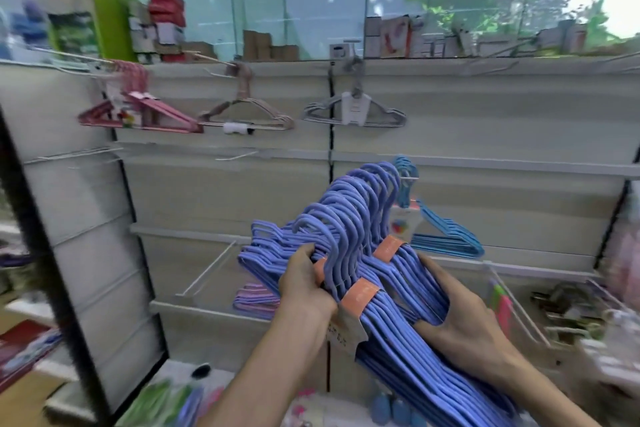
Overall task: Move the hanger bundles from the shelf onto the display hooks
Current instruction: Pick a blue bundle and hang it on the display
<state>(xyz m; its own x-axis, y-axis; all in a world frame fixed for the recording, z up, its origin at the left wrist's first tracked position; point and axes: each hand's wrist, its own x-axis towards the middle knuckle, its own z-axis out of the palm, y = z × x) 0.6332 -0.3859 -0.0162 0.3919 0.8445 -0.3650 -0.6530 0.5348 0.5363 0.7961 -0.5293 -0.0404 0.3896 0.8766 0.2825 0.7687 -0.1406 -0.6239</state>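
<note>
Both hands grip the purple hanger bundles (363,253) at centre frame, left hand (304,284) at nine o'clock, right hand (457,319) at four o'clock, hooks toward the blue hanger bundle (446,232) on its display hook (408,178).

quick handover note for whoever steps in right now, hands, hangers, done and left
Left hand: gripping the purple hanger bundles near the necks.
Right hand: closed on the same bundles' lower bars.
The foremost purple hooks reach the white display hook, where a blue bundle hangs.
Done: pink, beige, grey and blue bundles hang.
Left: hang the purple ones; another purple bundle sits lower down.
</note>
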